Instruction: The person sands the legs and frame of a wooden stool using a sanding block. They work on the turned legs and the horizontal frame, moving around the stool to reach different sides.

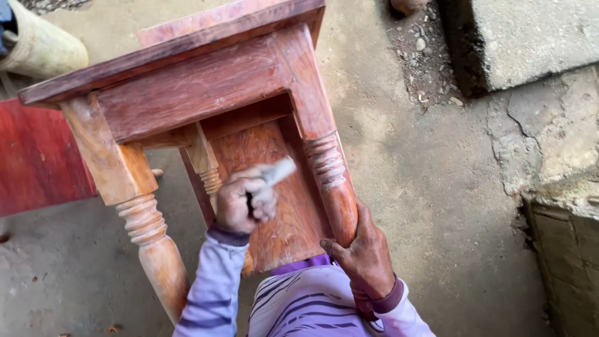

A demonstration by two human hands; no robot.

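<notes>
1. the left hand (244, 201) is curled into a tight fist around a small pale folded piece (274, 173), likely sandpaper; its blurred end juts out up and to the right of the knuckles.
2. this fist sits inside the frame of a reddish wooden stool (206, 87), which lies tipped over with its legs pointing toward the person, and is pressed against the underside panel (290, 218).
3. the left forearm, in a lilac striped sleeve (215, 290), rises from the near edge and bends slightly right at the wrist.
4. the right hand (363, 253) is wrapped around the lower end of the right turned leg (331, 181), thumb toward the left, fingers closed behind the wood and mostly hidden.
5. the stool is in the left half of the scene, over a concrete floor (424, 187); its left near leg (150, 237) runs down to the bottom edge.
6. a third leg (206, 165) is partly covered by the left fist.
7. the pale piece is motion-blurred, so its surface cannot be made out.
8. a red board (37, 156) at far left and a grey concrete block (530, 37) at far right are both cut off by the frame.
</notes>
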